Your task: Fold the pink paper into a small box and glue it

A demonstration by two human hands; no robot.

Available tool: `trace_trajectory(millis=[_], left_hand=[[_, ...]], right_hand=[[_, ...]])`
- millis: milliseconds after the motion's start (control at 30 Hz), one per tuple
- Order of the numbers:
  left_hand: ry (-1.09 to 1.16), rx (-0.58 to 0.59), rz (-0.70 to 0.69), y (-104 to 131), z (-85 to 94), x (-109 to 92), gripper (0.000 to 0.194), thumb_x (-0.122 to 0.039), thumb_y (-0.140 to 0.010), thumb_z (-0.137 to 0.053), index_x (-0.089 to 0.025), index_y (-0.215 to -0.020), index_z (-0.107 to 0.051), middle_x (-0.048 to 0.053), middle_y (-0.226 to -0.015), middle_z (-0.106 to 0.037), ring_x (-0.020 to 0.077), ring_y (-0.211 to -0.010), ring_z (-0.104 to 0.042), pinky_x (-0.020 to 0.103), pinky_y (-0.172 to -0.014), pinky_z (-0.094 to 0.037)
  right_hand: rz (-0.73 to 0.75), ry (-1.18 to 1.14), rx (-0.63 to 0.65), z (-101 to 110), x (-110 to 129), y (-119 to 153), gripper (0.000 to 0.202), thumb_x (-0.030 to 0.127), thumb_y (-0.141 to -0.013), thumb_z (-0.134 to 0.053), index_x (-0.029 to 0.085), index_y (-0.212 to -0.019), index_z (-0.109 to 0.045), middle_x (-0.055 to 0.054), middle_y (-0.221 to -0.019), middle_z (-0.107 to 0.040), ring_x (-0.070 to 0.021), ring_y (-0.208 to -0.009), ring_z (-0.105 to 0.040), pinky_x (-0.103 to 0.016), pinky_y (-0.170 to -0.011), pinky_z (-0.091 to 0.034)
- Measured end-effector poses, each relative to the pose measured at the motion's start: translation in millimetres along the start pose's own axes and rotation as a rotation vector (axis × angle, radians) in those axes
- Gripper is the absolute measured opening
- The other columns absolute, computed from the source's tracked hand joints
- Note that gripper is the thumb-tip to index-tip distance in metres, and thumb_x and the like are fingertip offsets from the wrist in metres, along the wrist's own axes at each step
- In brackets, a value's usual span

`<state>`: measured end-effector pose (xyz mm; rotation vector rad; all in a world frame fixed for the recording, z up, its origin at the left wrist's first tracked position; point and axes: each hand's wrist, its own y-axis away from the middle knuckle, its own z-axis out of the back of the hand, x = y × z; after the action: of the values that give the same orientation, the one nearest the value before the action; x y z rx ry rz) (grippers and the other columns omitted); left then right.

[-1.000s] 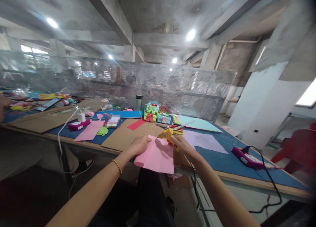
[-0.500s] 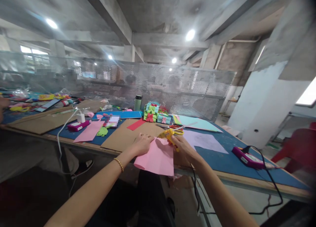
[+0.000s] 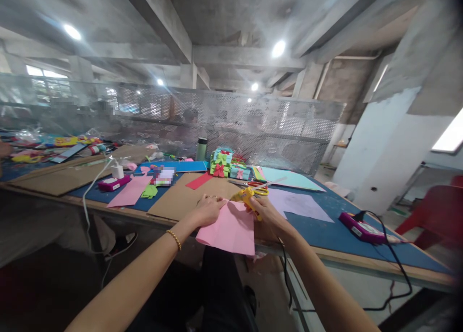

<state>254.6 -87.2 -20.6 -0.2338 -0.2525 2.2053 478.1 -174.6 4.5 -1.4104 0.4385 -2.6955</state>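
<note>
A pink sheet point(image 3: 231, 231), bent along its left side, hangs over the table's front edge. My left hand point(image 3: 210, 209) grips its upper left part, with the fingertips partly hidden. In my right hand point(image 3: 265, 210) is a yellow hot glue gun point(image 3: 249, 195), its nozzle pointing left over the sheet's top edge. A pale glue stick juts from its back, and a black cord trails below my wrist. Behind the glue gun lie scissors point(image 3: 262, 192) with yellow handles, partly covered. Brown cardboard point(image 3: 177, 202) lies under the work.
Small green and blue boxes with bows point(image 3: 220, 166) stand at the back beside a green bottle point(image 3: 201, 149). Lilac sheets point(image 3: 304, 206) lie to the right, near a purple power strip point(image 3: 361, 228) with a black cable. Another purple block point(image 3: 114, 183) and a pink strip point(image 3: 132, 191) lie left.
Both hands, the pink sheet and the glue gun stay in nearly the same place. The view has shifted very slightly.
</note>
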Motion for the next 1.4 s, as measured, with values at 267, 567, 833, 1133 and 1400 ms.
trace_trajectory(millis=[267, 567, 833, 1133, 1400], left_hand=[[-0.004, -0.014, -0.007, -1.2, -2.5, 1.7, 0.05, -0.015, -0.092, -0.032, -0.029, -0.137, -0.048, 0.011, -0.136, -0.056, 0.0286, -0.122, -0.05, 0.046, -0.098, -0.032], [-0.005, -0.046, 0.002, -0.1, -7.3, 1.7, 0.049, -0.018, -0.093, -0.035, -0.032, -0.139, -0.047, 0.009, -0.137, -0.055, 0.0286, -0.12, -0.05, 0.045, -0.099, -0.032], [-0.012, -0.063, 0.006, -0.3, -10.2, 2.7, 0.047, -0.017, -0.093, -0.033, -0.028, -0.136, -0.049, 0.01, -0.135, -0.056, 0.0282, -0.117, -0.052, 0.045, -0.097, -0.034], [-0.013, -0.072, 0.021, -1.7, -14.9, 5.4, 0.048, -0.014, -0.092, -0.034, -0.026, -0.136, -0.049, 0.011, -0.135, -0.056, 0.0273, -0.118, -0.052, 0.044, -0.099, -0.032], [-0.014, -0.067, 0.016, -2.8, -15.8, 6.2, 0.047, -0.014, -0.092, -0.034, -0.026, -0.134, -0.05, 0.011, -0.133, -0.057, 0.0273, -0.119, -0.052, 0.045, -0.099, -0.032]], right_hand=[[0.005, 0.02, -0.014, 1.0, -6.3, -3.5, 0.062, 0.071, -0.083, -0.045, 0.014, -0.076, -0.068, -0.009, -0.073, -0.067, -0.017, -0.063, -0.057, -0.024, -0.05, -0.041], [-0.001, 0.02, -0.002, -1.3, -2.3, -3.9, 0.058, 0.068, -0.085, -0.044, 0.015, -0.077, -0.067, -0.009, -0.073, -0.067, -0.0146, -0.055, -0.055, -0.024, -0.047, -0.041], [0.006, 0.025, 0.014, -1.3, -4.6, -5.7, 0.061, 0.071, -0.084, -0.042, 0.015, -0.076, -0.065, -0.008, -0.072, -0.066, -0.0152, -0.058, -0.055, -0.025, -0.049, -0.041], [0.027, 0.043, 0.04, 0.8, 0.1, -0.4, 0.063, 0.072, -0.084, -0.041, 0.015, -0.079, -0.065, -0.006, -0.072, -0.063, -0.0153, -0.06, -0.053, -0.025, -0.051, -0.039], [0.049, 0.094, -0.003, 0.2, -2.5, -3.7, 0.061, 0.069, -0.086, -0.039, 0.016, -0.07, -0.063, -0.005, -0.067, -0.061, -0.0139, -0.055, -0.05, -0.025, -0.049, -0.037]])
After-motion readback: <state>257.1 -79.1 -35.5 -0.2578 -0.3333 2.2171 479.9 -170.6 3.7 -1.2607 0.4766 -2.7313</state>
